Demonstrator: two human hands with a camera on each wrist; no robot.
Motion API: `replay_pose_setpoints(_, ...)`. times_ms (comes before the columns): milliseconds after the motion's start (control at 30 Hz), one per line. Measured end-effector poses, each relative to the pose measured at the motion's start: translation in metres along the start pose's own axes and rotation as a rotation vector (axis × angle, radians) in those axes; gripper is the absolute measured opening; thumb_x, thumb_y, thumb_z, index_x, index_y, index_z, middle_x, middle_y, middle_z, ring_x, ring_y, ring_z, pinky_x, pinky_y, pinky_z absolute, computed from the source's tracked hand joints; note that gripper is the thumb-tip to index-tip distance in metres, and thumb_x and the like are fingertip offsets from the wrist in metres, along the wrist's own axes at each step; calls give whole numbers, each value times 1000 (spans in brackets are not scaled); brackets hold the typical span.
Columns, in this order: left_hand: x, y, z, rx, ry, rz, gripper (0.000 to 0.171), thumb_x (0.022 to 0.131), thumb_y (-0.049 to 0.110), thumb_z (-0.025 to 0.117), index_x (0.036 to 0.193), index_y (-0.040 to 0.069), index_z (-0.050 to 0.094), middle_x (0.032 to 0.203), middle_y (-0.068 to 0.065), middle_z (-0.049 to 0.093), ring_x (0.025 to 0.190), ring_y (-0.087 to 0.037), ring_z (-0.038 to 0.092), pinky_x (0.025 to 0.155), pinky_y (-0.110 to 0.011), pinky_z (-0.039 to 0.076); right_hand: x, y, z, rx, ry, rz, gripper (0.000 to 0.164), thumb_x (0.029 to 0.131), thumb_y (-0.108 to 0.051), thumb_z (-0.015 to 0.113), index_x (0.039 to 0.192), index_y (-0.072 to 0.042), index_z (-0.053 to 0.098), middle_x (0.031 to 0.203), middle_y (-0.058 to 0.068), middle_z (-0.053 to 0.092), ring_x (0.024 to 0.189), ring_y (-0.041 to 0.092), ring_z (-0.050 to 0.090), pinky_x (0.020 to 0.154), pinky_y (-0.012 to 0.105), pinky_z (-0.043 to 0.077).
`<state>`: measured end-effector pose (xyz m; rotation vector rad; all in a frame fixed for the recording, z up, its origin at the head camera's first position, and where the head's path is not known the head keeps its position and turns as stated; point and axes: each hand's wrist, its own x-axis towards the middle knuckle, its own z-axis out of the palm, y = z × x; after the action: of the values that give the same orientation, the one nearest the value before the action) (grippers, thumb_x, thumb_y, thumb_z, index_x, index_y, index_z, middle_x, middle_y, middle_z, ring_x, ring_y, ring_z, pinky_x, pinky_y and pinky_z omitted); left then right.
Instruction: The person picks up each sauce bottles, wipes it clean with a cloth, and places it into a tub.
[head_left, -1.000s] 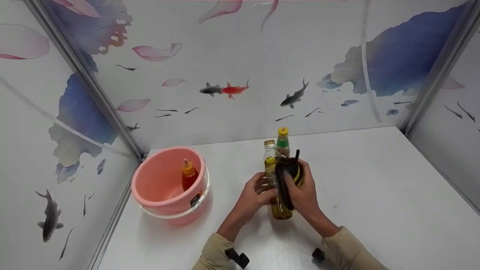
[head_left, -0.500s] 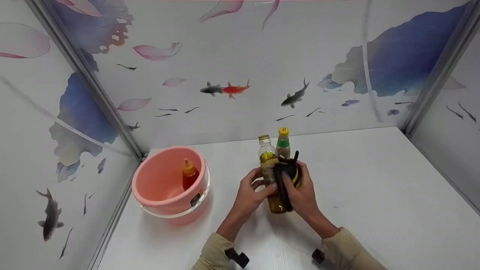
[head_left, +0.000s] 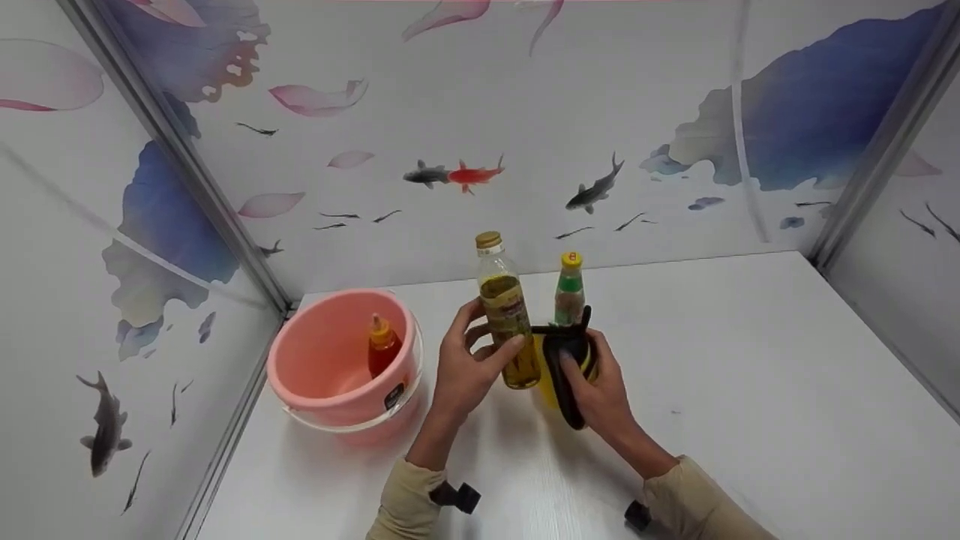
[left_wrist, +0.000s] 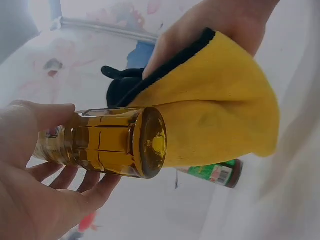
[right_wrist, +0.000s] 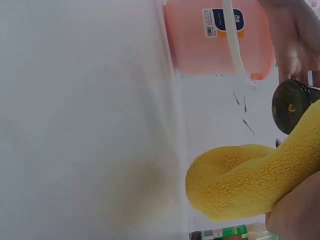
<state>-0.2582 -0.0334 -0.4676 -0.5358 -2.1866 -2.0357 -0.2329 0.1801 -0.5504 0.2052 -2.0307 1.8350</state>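
Note:
My left hand (head_left: 466,369) grips a glass bottle of yellow oil (head_left: 507,315) with a gold cap, tilted and raised off the table. In the left wrist view the bottle's base (left_wrist: 154,142) faces the camera, close to the cloth. My right hand (head_left: 602,390) holds a folded cloth (head_left: 564,367), yellow and fluffy on one side with black edging. Yellow pile (right_wrist: 240,180) fills much of the right wrist view. Behind the cloth stands a bottle with a yellow cap and green neck band (head_left: 570,289), its lower part hidden.
A pink bucket (head_left: 337,401) with a white handle stands at the left. Inside it is a red squeeze bottle (head_left: 383,349) with a yellow top. Printed wall panels (head_left: 675,232) enclose the white table (head_left: 750,375) at the back and sides.
My left hand has lifted the oil bottle and moved it left, away from the cloth. The right hand and its cloth have stayed nearly in place.

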Motion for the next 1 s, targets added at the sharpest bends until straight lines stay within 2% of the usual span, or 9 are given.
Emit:
replay_pose_setpoints(267,-1,28,-30,93,86,112,79,93,26,89,159,21,45,155,-7,58,133,-29,67,112,-46,58,-4,3,1,-16,-17,25,39,108,-18,68,145,-14,58,134,6,68,109,22,67,91,26,58)
replay_pose_setpoints(400,-4,38,-45,114,137,149,79,92,25,89,158,20,46,153,-5,58,135,-27,66,113,-45,57,-6,3,-1,-17,-11,58,39,109,-18,67,146,-14,57,137,6,67,112,23,65,93,25,58)
replay_pose_setpoints(633,-11,53,-76,130,203,266,78,91,16,89,156,14,47,148,-4,60,135,-26,66,114,-39,56,-4,6,-3,-1,-11,85,37,110,-19,65,146,-15,57,136,7,66,112,26,64,94,26,58)
replay_pose_setpoints(833,-21,60,-102,169,264,296,78,92,11,88,157,14,46,148,0,60,138,-23,64,113,-30,55,-5,7,-5,3,-9,78,38,110,-19,65,146,-15,56,136,7,66,111,25,64,93,26,58)
replay_pose_setpoints(1000,-23,58,-119,178,296,372,79,89,3,88,156,6,46,148,-5,60,136,-27,64,113,-30,56,-5,8,-7,10,7,66,37,110,-17,65,145,-14,57,132,6,66,109,24,65,91,25,58)
